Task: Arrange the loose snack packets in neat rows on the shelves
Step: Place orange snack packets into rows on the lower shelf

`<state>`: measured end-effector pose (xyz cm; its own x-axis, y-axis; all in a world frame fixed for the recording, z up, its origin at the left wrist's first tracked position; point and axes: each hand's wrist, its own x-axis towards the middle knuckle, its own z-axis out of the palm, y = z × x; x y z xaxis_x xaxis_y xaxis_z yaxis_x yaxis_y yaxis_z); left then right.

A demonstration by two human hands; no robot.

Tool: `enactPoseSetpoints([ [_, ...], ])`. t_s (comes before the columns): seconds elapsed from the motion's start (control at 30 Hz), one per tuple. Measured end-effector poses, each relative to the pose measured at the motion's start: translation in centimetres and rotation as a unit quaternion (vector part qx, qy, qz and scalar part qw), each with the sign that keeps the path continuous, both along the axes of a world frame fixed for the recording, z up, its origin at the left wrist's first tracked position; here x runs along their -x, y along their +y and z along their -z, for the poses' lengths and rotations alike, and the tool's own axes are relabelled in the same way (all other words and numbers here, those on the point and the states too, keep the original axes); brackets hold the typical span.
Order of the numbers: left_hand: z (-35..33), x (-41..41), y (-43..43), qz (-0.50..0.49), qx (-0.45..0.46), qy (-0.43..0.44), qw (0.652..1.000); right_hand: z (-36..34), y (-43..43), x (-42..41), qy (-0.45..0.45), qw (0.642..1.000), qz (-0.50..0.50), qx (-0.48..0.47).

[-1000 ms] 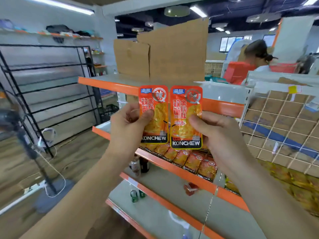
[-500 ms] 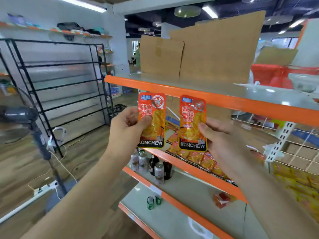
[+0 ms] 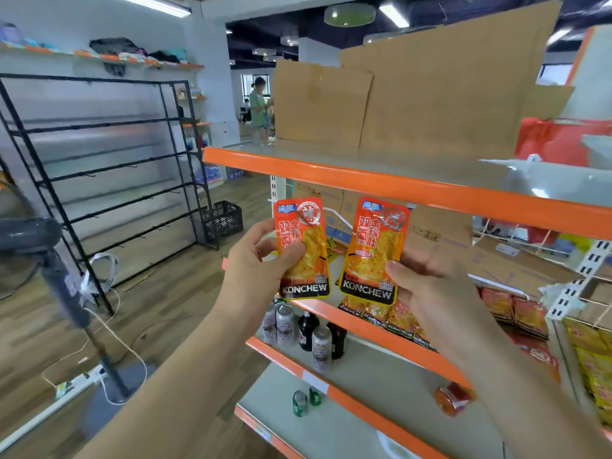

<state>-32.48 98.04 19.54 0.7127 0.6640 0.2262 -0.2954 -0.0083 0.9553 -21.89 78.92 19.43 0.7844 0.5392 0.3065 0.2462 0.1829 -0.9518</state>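
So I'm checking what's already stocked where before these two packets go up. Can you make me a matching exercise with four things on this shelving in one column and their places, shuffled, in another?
Things:
1. cardboard sheets
2. row of KONCHEW packets
3. drink cans
4. small green bottles

Places:
A. lowest shelf in view, near its front edge
B. standing upright on the top shelf
C. standing on the third shelf down
D. lying along the front edge of the second shelf

Pairs: 1-B; 2-D; 3-C; 4-A
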Motion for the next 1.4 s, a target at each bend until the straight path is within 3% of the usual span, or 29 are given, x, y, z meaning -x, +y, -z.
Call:
enactPoseSetpoints([
  [0.3,0.1,-5.1,4.5,0.011,-0.061,0.011,0.998,0.4,4.2,-5.1,-0.044,0.998,-0.035,0.019],
  [0.53,3.7,-8.4,7.3,-0.003,0.006,0.047,0.999,4.2,6.7,-8.9,0.056,0.996,0.003,0.068],
  [0.7,4.6,-10.5,7.8,0.0,0.026,0.046,0.999,4.3,8.0,-10.1,0.08,0.991,0.054,0.097],
  [0.77,4.2,-10.5,7.8,-0.012,-0.007,0.051,0.999,3.5,8.3,-10.0,0.053,0.992,0.055,0.099],
  [0.87,2.3,-9.2,8.0,-0.037,-0.034,0.005,0.999,0.5,8.3,-8.3,-0.06,0.995,0.003,0.085],
  [0.97,-0.9,-8.1,8.7,-0.027,-0.042,-0.064,0.997,-2.5,8.8,-7.0,-0.09,0.995,-0.025,0.016],
  [1.07,-2.9,-8.1,9.8,-0.027,-0.033,-0.11,0.993,-4.6,10.2,-7.4,-0.134,0.991,-0.025,0.004],
  [1.4,-4.2,-7.2,13.7,0.005,-0.021,-0.146,0.989,-5.8,14.8,-7.1,-0.127,0.992,0.007,-0.022],
])
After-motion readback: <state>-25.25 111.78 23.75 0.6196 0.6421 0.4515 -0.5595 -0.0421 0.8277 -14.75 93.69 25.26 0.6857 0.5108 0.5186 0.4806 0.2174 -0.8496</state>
